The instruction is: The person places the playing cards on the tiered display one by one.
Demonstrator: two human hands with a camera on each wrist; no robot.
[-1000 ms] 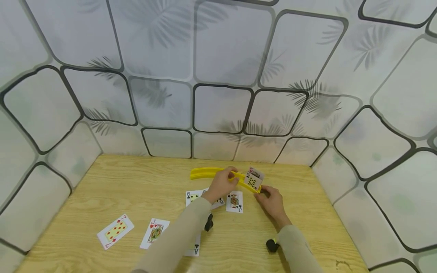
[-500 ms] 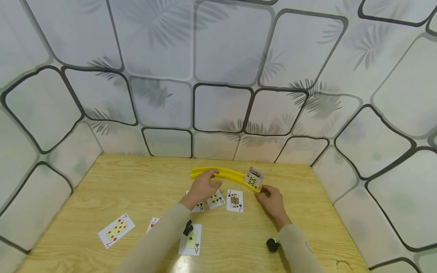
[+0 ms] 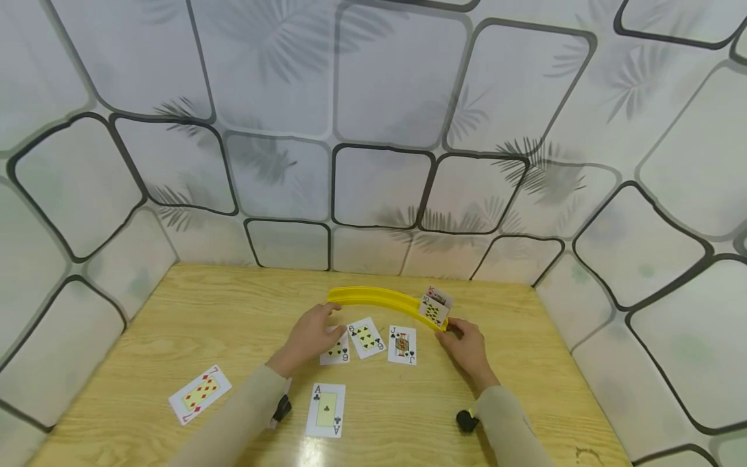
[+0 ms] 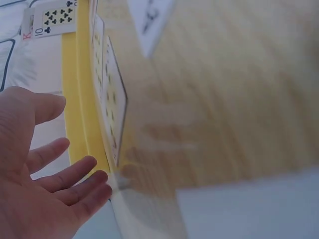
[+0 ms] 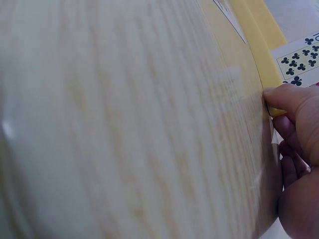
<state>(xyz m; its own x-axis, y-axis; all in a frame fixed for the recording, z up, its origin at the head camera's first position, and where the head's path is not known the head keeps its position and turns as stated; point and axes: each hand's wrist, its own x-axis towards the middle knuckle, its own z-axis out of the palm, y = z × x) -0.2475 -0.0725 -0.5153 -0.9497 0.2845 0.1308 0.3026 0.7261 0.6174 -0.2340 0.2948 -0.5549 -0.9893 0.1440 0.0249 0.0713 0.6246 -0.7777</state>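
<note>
Presently, I see the curved yellow plastic card holder (image 3: 379, 297) near the far edge of the light wooden worktop (image 3: 403, 415). The right hand (image 3: 469, 347) pinches its right end between thumb and fingers. The left hand (image 3: 312, 334), fingers spread and grasping nothing, is near the left end; whether it touches, I cannot tell. In the holder's right part, the white ten-of-clubs card (image 3: 433, 311) stands before the white red-lettered king card (image 3: 441, 296). If the right grip twists, I fear both could slip out; a careless left fingertip might push the holder askew.

Head view high, wrist views close
</note>
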